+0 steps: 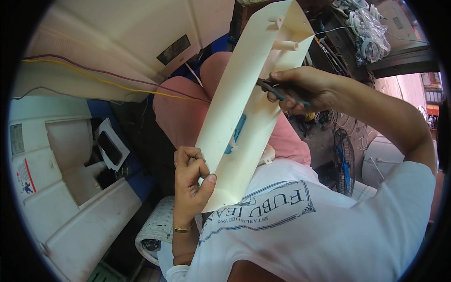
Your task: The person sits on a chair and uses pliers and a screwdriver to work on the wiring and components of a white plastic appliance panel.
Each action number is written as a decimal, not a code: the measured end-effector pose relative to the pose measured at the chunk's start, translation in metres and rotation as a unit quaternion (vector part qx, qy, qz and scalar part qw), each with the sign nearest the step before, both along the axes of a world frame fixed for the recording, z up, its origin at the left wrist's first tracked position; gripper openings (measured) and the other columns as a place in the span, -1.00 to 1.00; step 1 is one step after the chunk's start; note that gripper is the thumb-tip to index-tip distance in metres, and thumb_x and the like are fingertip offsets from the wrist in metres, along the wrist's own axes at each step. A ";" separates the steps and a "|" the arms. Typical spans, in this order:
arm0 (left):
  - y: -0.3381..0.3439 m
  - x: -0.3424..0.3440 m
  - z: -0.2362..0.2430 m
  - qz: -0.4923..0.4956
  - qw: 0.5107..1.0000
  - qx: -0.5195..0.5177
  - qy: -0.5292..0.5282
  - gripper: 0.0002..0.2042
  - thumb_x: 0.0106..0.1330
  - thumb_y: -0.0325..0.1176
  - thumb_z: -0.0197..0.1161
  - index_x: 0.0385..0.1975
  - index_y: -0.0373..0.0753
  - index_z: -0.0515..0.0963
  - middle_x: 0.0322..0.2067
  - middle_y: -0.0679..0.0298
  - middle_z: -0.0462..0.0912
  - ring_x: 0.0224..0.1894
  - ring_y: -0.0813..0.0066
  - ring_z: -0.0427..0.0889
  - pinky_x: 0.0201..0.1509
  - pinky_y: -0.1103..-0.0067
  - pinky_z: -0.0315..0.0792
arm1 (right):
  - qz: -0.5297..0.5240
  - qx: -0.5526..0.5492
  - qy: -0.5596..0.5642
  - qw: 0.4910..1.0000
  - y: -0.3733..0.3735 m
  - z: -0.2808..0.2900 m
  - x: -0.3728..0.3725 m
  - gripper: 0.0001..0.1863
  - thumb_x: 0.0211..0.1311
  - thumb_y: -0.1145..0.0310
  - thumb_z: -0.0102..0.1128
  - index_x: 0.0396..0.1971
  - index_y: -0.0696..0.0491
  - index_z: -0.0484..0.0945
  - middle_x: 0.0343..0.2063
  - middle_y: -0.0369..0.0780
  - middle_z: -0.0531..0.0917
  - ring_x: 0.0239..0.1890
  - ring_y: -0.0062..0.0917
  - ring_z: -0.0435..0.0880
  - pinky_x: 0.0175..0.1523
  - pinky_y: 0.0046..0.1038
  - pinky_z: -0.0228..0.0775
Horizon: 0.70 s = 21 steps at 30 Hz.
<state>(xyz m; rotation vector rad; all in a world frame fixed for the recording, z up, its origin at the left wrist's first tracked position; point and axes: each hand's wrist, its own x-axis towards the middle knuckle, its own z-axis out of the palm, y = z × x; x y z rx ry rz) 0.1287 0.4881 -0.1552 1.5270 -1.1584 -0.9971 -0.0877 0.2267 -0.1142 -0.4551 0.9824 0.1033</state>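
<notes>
A long, cream-white plastic housing (230,96), trough-shaped with peg-like posts (285,45) inside its far end, lies tilted across my lap. My left hand (193,181) grips its near left edge, thumb over the rim and fingers curled on the outer side. In my right hand (305,87) are pliers with dark blue-grey handles (283,95), held over the open trough. Their jaws reach the inner side of the left wall; what they touch, if anything, is too small to make out. A translucent blue piece (239,128) shows in the gap lower down the housing.
White appliance panels (61,188) stand at the left, with a phone (110,147) on papers (124,152). Yellow and purple wires (117,84) run toward my lap. A dark fan (344,162) is at right; bagged white parts (369,37) lie far right.
</notes>
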 end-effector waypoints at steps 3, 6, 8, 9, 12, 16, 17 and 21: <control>0.003 0.000 -0.001 -0.011 1.000 -0.011 0.019 -0.74 0.05 -0.29 0.29 -0.62 -0.28 0.37 -0.20 0.17 0.30 -0.09 0.27 0.30 0.06 0.43 0.27 | 0.053 -0.126 0.020 0.990 0.007 0.006 -0.010 -0.73 0.55 0.23 -0.10 0.05 0.08 0.37 -0.46 -0.17 0.61 -0.67 -0.55 0.55 -0.71 -0.59 0.27; 0.005 -0.001 0.001 -0.029 0.999 -0.016 0.015 -0.73 0.07 -0.26 0.30 -0.62 -0.27 0.38 -0.16 0.17 0.32 -0.06 0.29 0.31 0.07 0.42 0.27 | 0.251 -0.380 0.050 0.889 0.009 0.021 -0.016 -0.67 0.53 0.38 -0.11 0.18 0.18 0.33 -0.51 -0.17 0.63 -0.75 -0.58 0.51 -0.68 -0.55 0.31; 0.004 -0.001 0.000 -0.046 0.999 -0.026 -0.005 -0.73 0.08 -0.25 0.30 -0.62 -0.27 0.38 -0.15 0.17 0.32 -0.06 0.31 0.31 0.07 0.43 0.28 | 0.239 -0.395 0.056 0.885 0.015 0.024 -0.024 -0.68 0.52 0.40 -0.10 0.17 0.19 0.33 -0.51 -0.17 0.62 -0.76 -0.59 0.50 -0.68 -0.56 0.30; 0.002 -0.001 -0.003 -0.057 0.998 -0.036 0.001 -0.74 0.09 -0.27 0.30 -0.61 -0.28 0.38 -0.14 0.17 0.33 -0.07 0.34 0.32 0.06 0.46 0.28 | 0.226 -0.408 0.063 0.882 0.017 0.027 -0.026 -0.68 0.51 0.42 -0.09 0.16 0.19 0.34 -0.52 -0.18 0.62 -0.77 -0.60 0.49 -0.68 -0.57 0.29; -0.006 -0.002 -0.005 -0.052 0.997 -0.019 0.048 -0.77 0.12 -0.32 0.28 -0.58 -0.29 0.38 -0.14 0.17 0.35 -0.08 0.40 0.33 0.04 0.51 0.27 | 0.328 -0.510 0.066 0.792 0.010 0.031 -0.028 -0.76 0.44 0.45 0.01 0.04 0.16 0.41 -0.48 -0.19 0.62 -0.56 -0.52 0.61 -0.47 -0.47 0.44; -0.007 0.005 -0.016 -0.022 0.997 0.008 0.080 -0.80 0.17 -0.36 0.25 -0.55 -0.28 0.38 -0.13 0.19 0.35 -0.07 0.45 0.34 0.05 0.55 0.26 | 0.437 -0.708 0.132 0.538 0.010 0.049 -0.016 -0.74 0.28 0.40 0.21 -0.07 0.10 0.46 -0.33 -0.14 0.64 -0.25 -0.31 0.66 -0.10 -0.31 0.48; -0.006 0.006 -0.016 -0.010 0.996 0.007 0.090 -0.79 0.18 -0.35 0.26 -0.55 -0.28 0.38 -0.12 0.20 0.35 -0.07 0.44 0.33 0.06 0.55 0.26 | 0.435 -0.783 0.148 0.418 0.010 0.047 -0.015 -0.70 0.24 0.39 0.26 -0.06 0.08 0.47 -0.28 -0.13 0.64 -0.21 -0.28 0.64 -0.06 -0.30 0.47; -0.005 0.004 -0.018 -0.007 0.996 0.009 0.092 -0.77 0.18 -0.32 0.26 -0.55 -0.28 0.39 -0.13 0.21 0.35 -0.05 0.43 0.32 0.11 0.52 0.26 | 0.455 -0.814 0.202 0.299 0.022 0.011 -0.022 -0.60 0.15 0.28 0.37 -0.02 -0.03 0.49 -0.11 -0.22 0.59 -0.02 -0.28 0.54 0.05 -0.20 0.38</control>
